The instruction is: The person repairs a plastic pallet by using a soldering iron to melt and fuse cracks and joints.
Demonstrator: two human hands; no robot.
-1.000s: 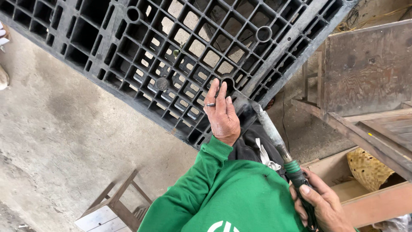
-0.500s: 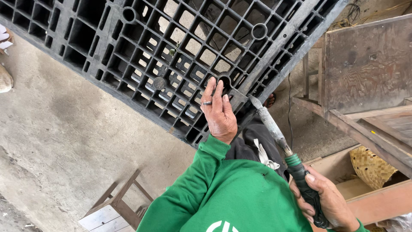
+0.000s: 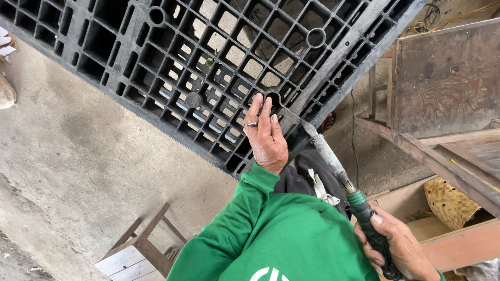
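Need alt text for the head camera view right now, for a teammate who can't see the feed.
A person's left hand, ring on one finger, presses against the grid of a black plastic pallet while the right hand grips a long green-handled iron tool, its tip at a round hole by the fingers. Green sleeve, concrete floor, wooden stool below.

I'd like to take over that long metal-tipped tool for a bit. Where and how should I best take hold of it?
Probably by the dark handle, where the right hand grips it now. Come from the lower right, behind the green collar; the grey metal shaft runs up-left to a tip at the black plastic pallet, beside the left hand.
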